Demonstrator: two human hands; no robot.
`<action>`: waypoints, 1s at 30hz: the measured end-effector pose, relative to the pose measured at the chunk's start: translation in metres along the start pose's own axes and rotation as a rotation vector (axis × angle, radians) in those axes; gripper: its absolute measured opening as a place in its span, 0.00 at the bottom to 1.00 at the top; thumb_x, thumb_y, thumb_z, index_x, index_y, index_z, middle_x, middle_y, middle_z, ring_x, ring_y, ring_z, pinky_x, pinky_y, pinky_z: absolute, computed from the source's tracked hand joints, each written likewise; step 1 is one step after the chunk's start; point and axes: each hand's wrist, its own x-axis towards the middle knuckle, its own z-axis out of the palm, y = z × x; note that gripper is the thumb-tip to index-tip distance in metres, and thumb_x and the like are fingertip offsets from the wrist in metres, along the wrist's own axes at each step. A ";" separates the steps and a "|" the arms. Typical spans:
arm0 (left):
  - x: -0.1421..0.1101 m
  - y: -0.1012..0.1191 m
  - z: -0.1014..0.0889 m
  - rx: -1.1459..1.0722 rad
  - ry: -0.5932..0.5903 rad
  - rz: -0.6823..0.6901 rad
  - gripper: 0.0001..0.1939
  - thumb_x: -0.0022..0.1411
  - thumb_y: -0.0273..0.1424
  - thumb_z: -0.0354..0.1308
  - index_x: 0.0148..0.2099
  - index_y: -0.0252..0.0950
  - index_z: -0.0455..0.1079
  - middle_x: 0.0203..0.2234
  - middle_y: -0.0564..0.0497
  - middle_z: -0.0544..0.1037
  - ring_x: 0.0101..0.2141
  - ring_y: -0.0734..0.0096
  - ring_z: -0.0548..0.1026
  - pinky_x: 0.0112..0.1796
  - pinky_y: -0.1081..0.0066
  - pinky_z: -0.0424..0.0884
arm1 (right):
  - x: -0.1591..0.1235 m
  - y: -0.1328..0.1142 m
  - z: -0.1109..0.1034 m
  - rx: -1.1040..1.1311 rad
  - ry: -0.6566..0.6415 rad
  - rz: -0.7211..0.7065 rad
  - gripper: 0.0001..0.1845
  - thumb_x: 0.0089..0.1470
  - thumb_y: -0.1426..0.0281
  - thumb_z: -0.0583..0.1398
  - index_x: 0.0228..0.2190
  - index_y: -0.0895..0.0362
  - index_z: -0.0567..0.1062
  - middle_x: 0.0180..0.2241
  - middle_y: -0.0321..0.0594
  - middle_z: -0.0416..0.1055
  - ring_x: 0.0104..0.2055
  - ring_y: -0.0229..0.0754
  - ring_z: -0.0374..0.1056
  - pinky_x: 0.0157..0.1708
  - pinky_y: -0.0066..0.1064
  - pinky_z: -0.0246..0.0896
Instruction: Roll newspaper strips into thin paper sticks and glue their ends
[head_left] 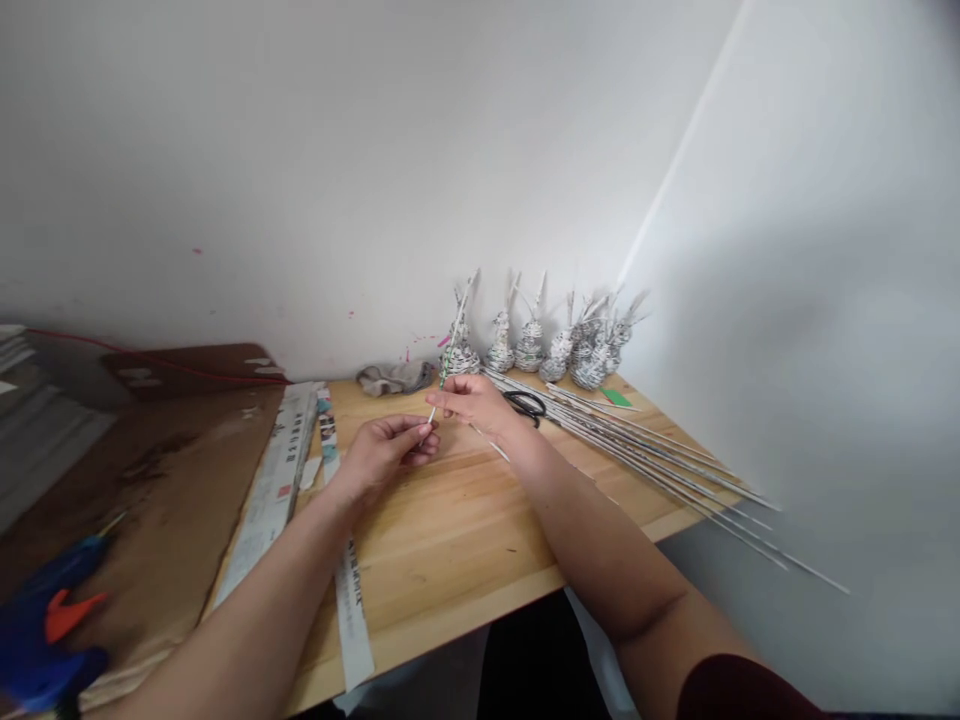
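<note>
Between my two hands a thin rolled paper stick (451, 352) is held at a slant, its upper end rising toward the wall. My left hand (386, 448) pinches the lower end between thumb and fingers. Just above it, my right hand (472, 402) grips the same stick with closed fingers. Another paper stick (491, 443) lies on the table under my right wrist. Black-handled scissors (526, 403) rest beyond my right wrist, partly hidden by it.
Several woven paper figures (531, 345) line the wall. Long paper sticks (637, 450) overhang the table's (450, 560) right edge. Newspaper strips (270, 480), a grey cloth (395, 377) and a green piece (616, 398) lie about. A blue glue gun (56, 610) sits on brown cardboard (187, 500) at left.
</note>
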 end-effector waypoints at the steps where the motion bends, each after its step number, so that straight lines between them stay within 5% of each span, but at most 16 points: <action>1: 0.000 0.000 0.000 -0.003 0.003 0.002 0.19 0.47 0.39 0.67 0.38 0.31 0.74 0.27 0.46 0.78 0.28 0.73 0.75 0.31 0.74 0.72 | 0.000 0.001 0.000 0.006 0.005 -0.003 0.19 0.35 0.58 0.68 0.19 0.58 0.69 0.18 0.29 0.63 0.20 0.30 0.55 0.18 0.24 0.42; 5: -0.001 0.002 0.001 -0.001 0.011 0.004 0.20 0.45 0.40 0.67 0.38 0.31 0.74 0.27 0.47 0.78 0.28 0.73 0.75 0.31 0.74 0.71 | 0.001 0.004 0.002 -0.020 -0.101 -0.005 0.17 0.40 0.57 0.66 0.23 0.58 0.73 0.22 0.32 0.67 0.22 0.31 0.58 0.18 0.24 0.43; 10: -0.001 0.001 0.001 0.010 -0.004 0.017 0.20 0.47 0.40 0.67 0.38 0.31 0.74 0.28 0.46 0.78 0.28 0.73 0.75 0.31 0.73 0.71 | 0.003 0.007 0.004 -0.078 0.042 -0.041 0.19 0.36 0.58 0.68 0.18 0.59 0.69 0.17 0.29 0.62 0.21 0.30 0.56 0.20 0.24 0.46; 15: 0.000 -0.002 -0.001 0.014 -0.022 0.034 0.19 0.48 0.40 0.66 0.39 0.31 0.74 0.28 0.46 0.78 0.28 0.73 0.75 0.31 0.73 0.71 | 0.002 0.005 0.000 0.045 -0.044 -0.012 0.17 0.41 0.56 0.65 0.27 0.58 0.75 0.22 0.33 0.66 0.22 0.30 0.56 0.17 0.24 0.40; 19: 0.000 -0.002 0.000 0.024 -0.021 0.023 0.19 0.48 0.40 0.66 0.39 0.30 0.74 0.28 0.45 0.78 0.28 0.73 0.75 0.30 0.75 0.71 | 0.002 0.004 -0.001 0.105 0.049 0.002 0.19 0.37 0.58 0.68 0.20 0.58 0.68 0.17 0.29 0.61 0.18 0.28 0.51 0.16 0.25 0.38; 25: -0.002 0.001 0.002 0.011 -0.027 0.017 0.20 0.47 0.39 0.67 0.38 0.30 0.73 0.28 0.45 0.78 0.27 0.73 0.75 0.30 0.74 0.71 | 0.003 0.003 0.000 0.184 0.041 -0.062 0.17 0.40 0.57 0.67 0.25 0.57 0.73 0.26 0.35 0.68 0.23 0.30 0.58 0.16 0.25 0.39; 30: -0.003 0.004 0.004 0.014 -0.013 0.005 0.20 0.46 0.39 0.67 0.37 0.29 0.73 0.27 0.46 0.78 0.27 0.73 0.75 0.30 0.74 0.71 | 0.005 0.003 -0.002 0.180 0.137 -0.052 0.19 0.37 0.58 0.68 0.19 0.58 0.69 0.18 0.32 0.63 0.17 0.28 0.51 0.15 0.26 0.37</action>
